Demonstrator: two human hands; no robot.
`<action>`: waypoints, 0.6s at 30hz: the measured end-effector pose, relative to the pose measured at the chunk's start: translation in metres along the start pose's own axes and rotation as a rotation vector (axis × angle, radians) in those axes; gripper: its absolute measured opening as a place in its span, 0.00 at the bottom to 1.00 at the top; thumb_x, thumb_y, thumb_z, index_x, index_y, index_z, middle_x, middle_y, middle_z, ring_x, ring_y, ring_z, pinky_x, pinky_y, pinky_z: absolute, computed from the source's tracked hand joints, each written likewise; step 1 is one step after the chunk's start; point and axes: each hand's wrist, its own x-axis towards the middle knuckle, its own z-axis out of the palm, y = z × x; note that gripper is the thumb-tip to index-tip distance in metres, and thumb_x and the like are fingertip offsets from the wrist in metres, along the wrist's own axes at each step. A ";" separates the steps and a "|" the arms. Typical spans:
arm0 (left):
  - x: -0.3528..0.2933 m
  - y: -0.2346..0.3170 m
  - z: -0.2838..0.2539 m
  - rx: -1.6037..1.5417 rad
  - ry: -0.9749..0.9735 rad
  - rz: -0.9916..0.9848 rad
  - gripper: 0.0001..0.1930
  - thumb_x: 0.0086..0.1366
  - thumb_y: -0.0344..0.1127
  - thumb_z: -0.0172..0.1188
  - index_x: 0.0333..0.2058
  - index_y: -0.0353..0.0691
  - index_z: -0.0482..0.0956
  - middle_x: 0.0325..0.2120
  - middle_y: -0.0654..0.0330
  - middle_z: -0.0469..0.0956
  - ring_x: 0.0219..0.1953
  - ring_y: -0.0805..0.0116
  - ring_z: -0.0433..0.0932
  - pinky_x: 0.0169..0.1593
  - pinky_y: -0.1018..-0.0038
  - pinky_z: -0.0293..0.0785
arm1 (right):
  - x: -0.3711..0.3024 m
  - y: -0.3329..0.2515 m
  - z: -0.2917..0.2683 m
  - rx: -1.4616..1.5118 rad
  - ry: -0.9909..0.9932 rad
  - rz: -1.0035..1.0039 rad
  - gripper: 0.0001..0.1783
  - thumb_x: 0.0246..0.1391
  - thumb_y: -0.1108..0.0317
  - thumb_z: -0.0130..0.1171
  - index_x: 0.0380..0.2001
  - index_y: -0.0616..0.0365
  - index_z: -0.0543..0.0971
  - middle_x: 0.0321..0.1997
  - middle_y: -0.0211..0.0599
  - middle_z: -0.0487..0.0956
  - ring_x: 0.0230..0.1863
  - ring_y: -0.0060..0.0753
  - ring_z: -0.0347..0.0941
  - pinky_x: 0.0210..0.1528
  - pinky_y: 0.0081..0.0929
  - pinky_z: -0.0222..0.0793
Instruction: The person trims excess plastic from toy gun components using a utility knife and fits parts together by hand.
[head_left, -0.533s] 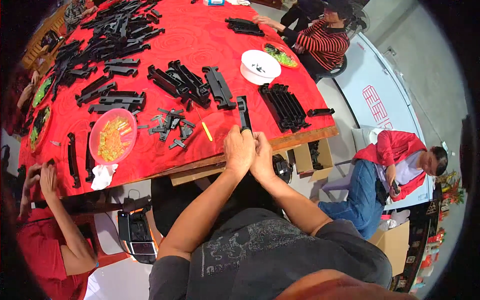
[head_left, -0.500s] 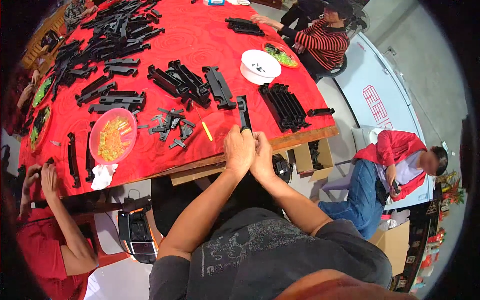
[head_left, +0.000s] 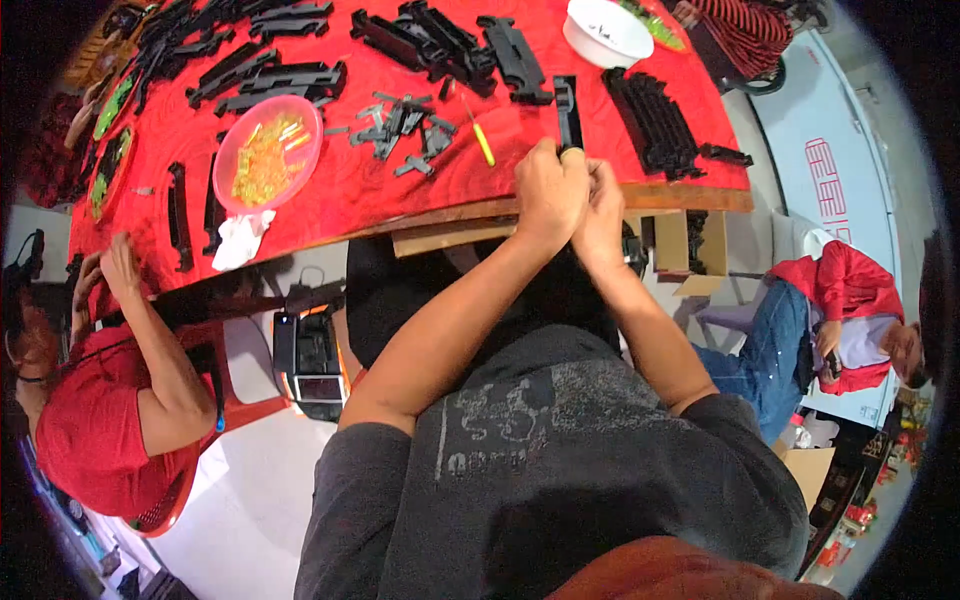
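Note:
At the near edge of the red-covered table, my left hand [head_left: 550, 195] and my right hand [head_left: 602, 215] are closed side by side around the near end of a long black plastic part [head_left: 567, 112]. Its far end, with a round-ended recess, sticks out past my fingers over the cloth. My fingers hide what sits at the gripped end, where a bit of yellow shows. Left of my hands lies a screwdriver with a yellow handle [head_left: 484, 145], then a pile of small dark grey pieces [head_left: 405, 128]. A larger black plastic part [head_left: 515, 62] lies just beyond.
A pink bowl [head_left: 222, 160] holds small yellow-orange pieces, a white tissue [head_left: 240, 240] beside it. A white bowl [head_left: 608, 40] stands at the back right. A row of black parts [head_left: 655, 125] lies right. Co-workers sit left and right. An open carton [head_left: 690, 255] stands under the table edge.
The view has tipped down, so the table and its contents sit higher and further right in the picture. Both my hands keep their hold on the black part.

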 end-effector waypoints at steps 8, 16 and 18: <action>-0.011 -0.012 0.003 -0.138 -0.023 0.043 0.11 0.53 0.33 0.49 0.25 0.26 0.71 0.24 0.36 0.74 0.33 0.35 0.74 0.40 0.49 0.68 | -0.001 0.005 -0.006 -0.062 -0.039 0.046 0.08 0.55 0.72 0.57 0.36 0.62 0.71 0.30 0.30 0.76 0.32 0.18 0.70 0.34 0.21 0.68; -0.015 -0.011 0.002 -0.124 -0.053 0.057 0.09 0.53 0.31 0.50 0.26 0.28 0.72 0.24 0.38 0.75 0.33 0.38 0.75 0.39 0.51 0.68 | -0.004 -0.001 -0.008 -0.025 -0.024 0.025 0.10 0.52 0.72 0.59 0.35 0.62 0.70 0.26 0.33 0.79 0.28 0.19 0.72 0.31 0.24 0.69; -0.015 -0.011 0.002 -0.109 -0.045 0.064 0.09 0.52 0.31 0.50 0.26 0.28 0.72 0.24 0.39 0.75 0.32 0.38 0.75 0.39 0.51 0.69 | -0.004 -0.005 -0.008 -0.068 -0.016 0.031 0.11 0.52 0.72 0.60 0.36 0.62 0.70 0.26 0.33 0.79 0.28 0.19 0.72 0.31 0.24 0.69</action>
